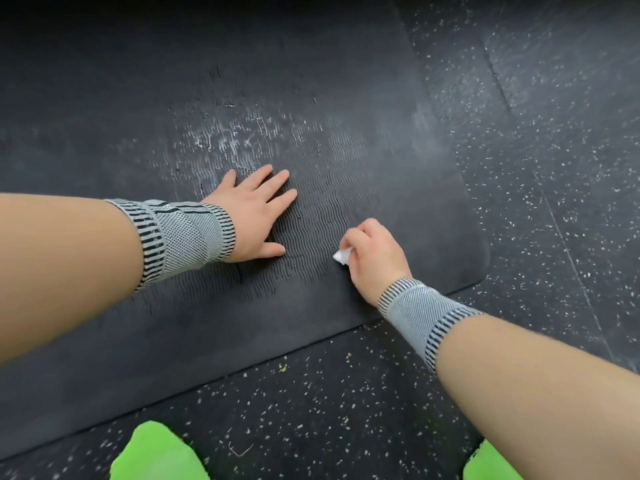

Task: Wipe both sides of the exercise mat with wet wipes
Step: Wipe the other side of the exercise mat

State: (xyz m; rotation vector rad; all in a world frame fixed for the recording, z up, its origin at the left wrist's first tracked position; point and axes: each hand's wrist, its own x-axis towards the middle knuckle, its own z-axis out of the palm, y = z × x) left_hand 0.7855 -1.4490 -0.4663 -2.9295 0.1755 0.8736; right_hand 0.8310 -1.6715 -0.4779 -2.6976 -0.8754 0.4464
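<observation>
A dark grey, ribbed rubber exercise mat [363, 161] lies flat on a black rubber floor flecked with white [554, 168], running from the near left toward the far right, its rounded corner at the right. Both hands are on the mat's near-right part, and the mat spreads out under and beyond the fingers on every side.

The left hand [254, 211] lies palm down on the mat, its fingers straight and slightly spread, pointing right and away, the thumb stretched along the surface on the near side. It holds nothing; it presses flat against the ribbing.

The right hand [372, 256] sits just right of and nearer than the left, close but apart from it. Its fingers are curled tightly around a small, crumpled white wet wipe [343, 256], of which only a corner shows at the left of the fist, touching the mat.

Past the left fingertips, on the far side, a patch of the mat carries pale whitish streaks [235, 133] (whether moisture or residue cannot be told).

Each wrist wears a grey knitted wrist band with black stripes [183, 233]. Two bright green shapes [159, 452] sit at the near edge, over the floor.
</observation>
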